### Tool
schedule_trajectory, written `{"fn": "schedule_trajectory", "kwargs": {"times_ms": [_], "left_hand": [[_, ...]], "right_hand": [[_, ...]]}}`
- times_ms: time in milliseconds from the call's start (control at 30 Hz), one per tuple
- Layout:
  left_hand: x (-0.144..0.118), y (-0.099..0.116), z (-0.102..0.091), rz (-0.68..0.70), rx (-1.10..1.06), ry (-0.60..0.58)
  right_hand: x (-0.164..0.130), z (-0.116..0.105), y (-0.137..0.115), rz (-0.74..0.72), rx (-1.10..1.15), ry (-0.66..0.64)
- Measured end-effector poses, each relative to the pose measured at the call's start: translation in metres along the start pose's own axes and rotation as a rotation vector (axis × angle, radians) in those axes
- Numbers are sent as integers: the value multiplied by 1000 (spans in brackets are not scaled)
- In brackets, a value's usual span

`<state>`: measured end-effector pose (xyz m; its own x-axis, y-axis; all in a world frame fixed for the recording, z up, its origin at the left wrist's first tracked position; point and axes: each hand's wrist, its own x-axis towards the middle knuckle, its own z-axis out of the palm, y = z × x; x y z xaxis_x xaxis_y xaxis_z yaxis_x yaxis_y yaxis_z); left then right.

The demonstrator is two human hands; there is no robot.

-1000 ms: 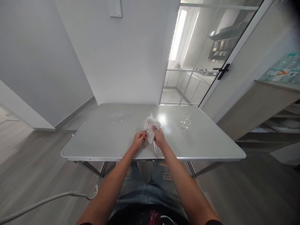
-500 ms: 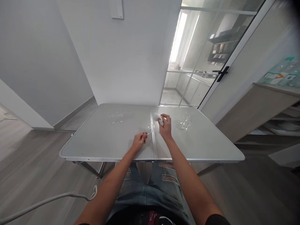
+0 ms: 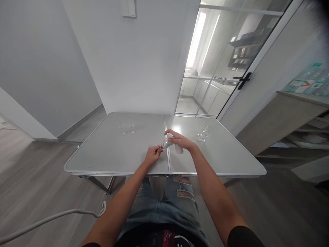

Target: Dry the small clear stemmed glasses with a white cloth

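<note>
Left hand (image 3: 152, 155), frame centre: grip pinched shut on stem of small clear glass (image 3: 164, 143), held just above tabletop (image 3: 115, 154) seam. Right hand (image 3: 180, 140): fingers curled round white cloth (image 3: 177, 148), pressed against glass bowl. Wiping looks mid-way on this glass. Farther back: 2 glasses (image 3: 127, 128) upper left, cluster of glasses (image 3: 203, 134) upper right; wiped or not, cannot tell.

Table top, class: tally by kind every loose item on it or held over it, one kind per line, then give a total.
Small clear glasses: 5. That is 2 at far left, about 2 at far right though they overlap and blur, and 1 held by left hand.
White cloths: 1, held by right hand against that glass.
Total: 6.
</note>
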<state>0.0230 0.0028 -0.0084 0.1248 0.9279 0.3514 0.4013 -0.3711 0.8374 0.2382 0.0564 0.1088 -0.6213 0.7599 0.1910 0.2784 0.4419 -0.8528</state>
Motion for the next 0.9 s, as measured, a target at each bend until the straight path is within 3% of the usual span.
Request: {"fn": "schedule_trajectory", "kwargs": {"times_ms": [100, 267, 367, 533, 633, 733, 900], "left_hand": [[-2, 7, -2, 60, 153, 3], [-4, 10, -3, 112, 201, 27], [-5, 10, -2, 144, 148, 13], [-4, 12, 1, 196, 242, 185], [-2, 11, -1, 172, 291, 196], [0, 8, -8, 123, 194, 88], [8, 14, -23, -81, -238, -162]], "right_hand": [[-3, -7, -7, 23, 47, -156], [-14, -11, -20, -83, 59, -199], [-18, -9, -18, -97, 66, -102], [-18, 7, -1, 50, 217, 168], [-20, 16, 4, 83, 286, 245], [-25, 17, 3, -5, 243, 175], [-36, 4, 0, -100, 90, -7]]}}
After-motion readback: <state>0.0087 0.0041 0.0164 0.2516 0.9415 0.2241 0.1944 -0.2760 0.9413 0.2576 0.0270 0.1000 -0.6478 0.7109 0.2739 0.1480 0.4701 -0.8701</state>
